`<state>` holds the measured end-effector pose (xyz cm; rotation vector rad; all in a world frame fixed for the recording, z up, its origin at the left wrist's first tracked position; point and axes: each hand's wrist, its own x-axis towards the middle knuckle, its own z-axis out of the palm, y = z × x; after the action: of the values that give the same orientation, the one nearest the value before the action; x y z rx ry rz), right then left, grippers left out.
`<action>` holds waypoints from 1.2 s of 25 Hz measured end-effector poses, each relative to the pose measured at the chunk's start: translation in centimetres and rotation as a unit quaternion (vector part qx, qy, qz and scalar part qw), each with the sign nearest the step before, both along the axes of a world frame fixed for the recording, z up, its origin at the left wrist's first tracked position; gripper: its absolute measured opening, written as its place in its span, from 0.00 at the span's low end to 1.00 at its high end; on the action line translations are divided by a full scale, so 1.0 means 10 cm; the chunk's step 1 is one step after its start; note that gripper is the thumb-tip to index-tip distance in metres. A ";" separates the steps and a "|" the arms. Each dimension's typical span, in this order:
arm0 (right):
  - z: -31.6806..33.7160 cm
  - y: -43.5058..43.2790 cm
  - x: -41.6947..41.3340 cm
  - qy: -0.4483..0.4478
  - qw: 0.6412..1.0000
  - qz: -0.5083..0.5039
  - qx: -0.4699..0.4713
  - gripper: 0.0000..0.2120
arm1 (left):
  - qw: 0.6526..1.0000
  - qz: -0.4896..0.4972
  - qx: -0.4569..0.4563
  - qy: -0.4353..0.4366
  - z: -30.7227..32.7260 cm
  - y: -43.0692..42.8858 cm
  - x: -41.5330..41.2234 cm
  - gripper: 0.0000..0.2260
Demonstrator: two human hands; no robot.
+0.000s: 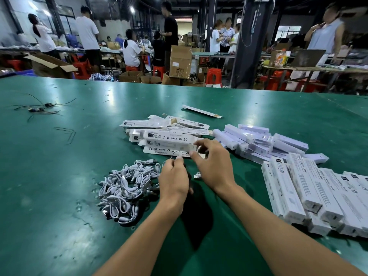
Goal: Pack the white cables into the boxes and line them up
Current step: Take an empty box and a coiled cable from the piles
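Left hand (173,182) pinches cable (175,153), boxes (169,143) lying crosswise

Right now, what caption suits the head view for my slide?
Left hand pinches a white cable beside the right hand, between a cable pile and printed boxes.

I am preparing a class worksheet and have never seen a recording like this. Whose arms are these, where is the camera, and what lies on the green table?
There is one picture, taken by a camera worn on a person's head that looks forward and down, so the arms are that person's own. On the green table lie a cable pile at the left, loose boxes ahead, plain white bars further right, and a row of boxes at the right edge. The left hand pinches a thin white cable. The right hand has curled fingers near it, by a box. Whether they grip anything is unclear.
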<state>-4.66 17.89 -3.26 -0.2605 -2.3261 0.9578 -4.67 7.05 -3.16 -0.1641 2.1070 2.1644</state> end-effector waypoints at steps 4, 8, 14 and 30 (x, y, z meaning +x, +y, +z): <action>0.10 0.08 0.27 0.111 0.992 0.063 0.002 0.11 | 0.990 -0.046 0.135 -0.009 0.08 0.00 0.03 0.17; -0.04 0.09 0.66 0.132 0.989 0.073 0.007 0.12 | 0.967 -0.117 0.228 0.004 0.15 0.02 0.10 0.17; -0.05 0.15 0.90 0.125 0.985 0.098 -0.073 0.10 | 0.956 -0.170 0.234 -0.050 0.18 0.04 0.19 0.15; -0.14 0.18 0.90 0.093 0.960 0.010 -0.262 0.04 | 0.942 -0.219 0.252 -0.023 0.08 0.11 0.24 0.16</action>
<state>4.38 19.72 -4.68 -0.3407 -1.8737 1.5323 -2.32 8.11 -2.40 0.2729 1.3275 2.2820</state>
